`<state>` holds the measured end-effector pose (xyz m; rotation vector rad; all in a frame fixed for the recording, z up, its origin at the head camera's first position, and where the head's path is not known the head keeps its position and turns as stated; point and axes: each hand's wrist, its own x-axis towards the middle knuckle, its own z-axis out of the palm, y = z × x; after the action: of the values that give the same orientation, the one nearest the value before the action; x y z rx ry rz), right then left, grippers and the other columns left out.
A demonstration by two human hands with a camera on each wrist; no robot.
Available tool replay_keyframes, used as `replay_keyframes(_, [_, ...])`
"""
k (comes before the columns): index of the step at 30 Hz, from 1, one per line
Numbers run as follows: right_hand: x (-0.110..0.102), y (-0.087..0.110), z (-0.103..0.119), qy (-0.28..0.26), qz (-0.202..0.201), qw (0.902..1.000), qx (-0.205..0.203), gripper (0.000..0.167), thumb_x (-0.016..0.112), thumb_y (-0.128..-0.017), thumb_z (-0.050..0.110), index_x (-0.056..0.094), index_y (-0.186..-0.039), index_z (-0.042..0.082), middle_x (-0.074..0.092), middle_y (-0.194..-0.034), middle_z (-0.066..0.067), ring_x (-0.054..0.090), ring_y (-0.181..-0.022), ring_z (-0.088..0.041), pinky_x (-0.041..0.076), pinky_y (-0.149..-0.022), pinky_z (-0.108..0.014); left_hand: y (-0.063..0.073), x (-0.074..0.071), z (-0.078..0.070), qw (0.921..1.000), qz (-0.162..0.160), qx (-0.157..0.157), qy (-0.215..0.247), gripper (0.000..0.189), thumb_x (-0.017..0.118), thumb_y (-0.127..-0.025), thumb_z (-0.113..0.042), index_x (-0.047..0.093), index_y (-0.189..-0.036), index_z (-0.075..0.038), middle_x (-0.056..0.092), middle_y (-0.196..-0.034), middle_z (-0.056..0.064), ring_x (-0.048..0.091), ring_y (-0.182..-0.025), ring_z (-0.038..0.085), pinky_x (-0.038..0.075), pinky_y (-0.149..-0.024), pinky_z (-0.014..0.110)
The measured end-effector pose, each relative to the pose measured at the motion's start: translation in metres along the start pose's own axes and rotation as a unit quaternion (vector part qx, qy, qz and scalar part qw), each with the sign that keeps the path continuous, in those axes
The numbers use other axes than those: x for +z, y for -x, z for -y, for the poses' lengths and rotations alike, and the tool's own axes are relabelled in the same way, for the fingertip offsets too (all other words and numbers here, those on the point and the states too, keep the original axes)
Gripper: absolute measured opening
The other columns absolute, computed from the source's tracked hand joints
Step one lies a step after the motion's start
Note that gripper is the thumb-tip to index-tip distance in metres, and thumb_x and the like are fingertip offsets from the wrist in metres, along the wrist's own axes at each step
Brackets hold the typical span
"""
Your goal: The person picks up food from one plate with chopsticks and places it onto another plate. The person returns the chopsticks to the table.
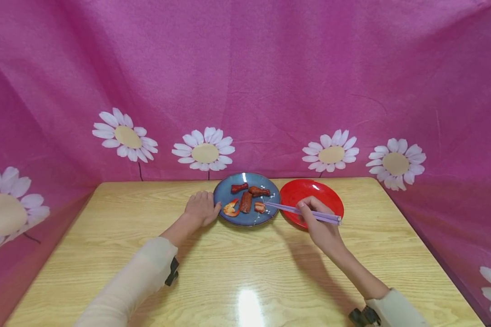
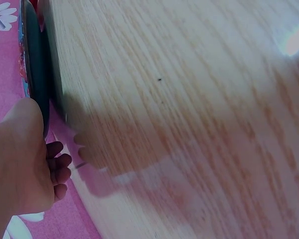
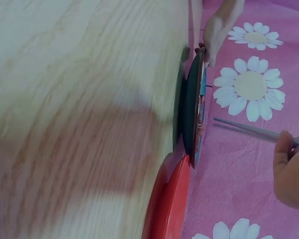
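A blue plate (image 1: 234,219) with a dark rim holds several pieces of food. These include two drumsticks (image 1: 259,191), a ribbed brown piece of meat (image 1: 245,202), a shrimp (image 1: 231,208) and a small reddish-white piece (image 1: 259,207). My left hand (image 1: 201,208) holds the plate's left edge, its thumb at the rim and its fingers curled lower down, as the left wrist view shows. With my right hand (image 1: 320,222) I grip a pair of purple chopsticks (image 1: 321,216) above the red plate (image 1: 330,195). Their tips are close to the small reddish-white piece; contact is unclear.
Both plates stand side by side at the back of the wooden table (image 1: 237,259). Right behind it hangs a pink cloth (image 1: 266,91) printed with white daisies, which also covers both sides. A bright reflection lies near the table's front.
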<state>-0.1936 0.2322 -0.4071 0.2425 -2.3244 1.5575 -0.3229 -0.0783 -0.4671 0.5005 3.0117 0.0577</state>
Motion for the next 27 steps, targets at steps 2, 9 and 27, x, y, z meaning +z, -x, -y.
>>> replay_keyframes(2, [0.001,-0.001,0.001,-0.005,0.006,0.9999,0.014,0.019,0.057,-0.102,0.017,0.063,-0.090,0.004,0.063,-0.081,-0.014,0.058,-0.072,-0.024,0.048,-0.058,-0.023,0.001,-0.001,0.000,1.0000,-0.002,0.001,0.001,0.052,0.034,-0.107,-0.040,0.048,-0.125,0.007,0.052,-0.110,0.016,0.050,-0.111,0.032,0.041,-0.096,0.046])
replay_keyframes(9, [0.006,-0.003,0.007,-0.080,0.014,0.9942,0.071,0.022,0.056,-0.102,0.015,0.058,-0.094,-0.005,0.060,-0.088,-0.029,0.063,-0.076,-0.032,0.058,-0.071,-0.035,0.003,-0.003,0.000,1.0000,-0.008,0.002,0.004,0.051,0.035,-0.106,-0.039,0.049,-0.122,0.007,0.052,-0.108,0.016,0.051,-0.110,0.032,0.042,-0.094,0.046])
replay_keyframes(27, [0.024,-0.007,0.007,-0.140,0.006,0.9825,0.122,0.018,0.047,-0.102,0.006,0.052,-0.092,-0.008,0.059,-0.080,-0.020,0.061,-0.069,-0.021,0.055,-0.064,-0.028,0.000,0.001,0.002,0.9997,-0.021,0.007,0.005,0.049,0.038,-0.105,-0.038,0.051,-0.119,0.007,0.054,-0.111,0.019,0.051,-0.112,0.034,0.041,-0.095,0.048])
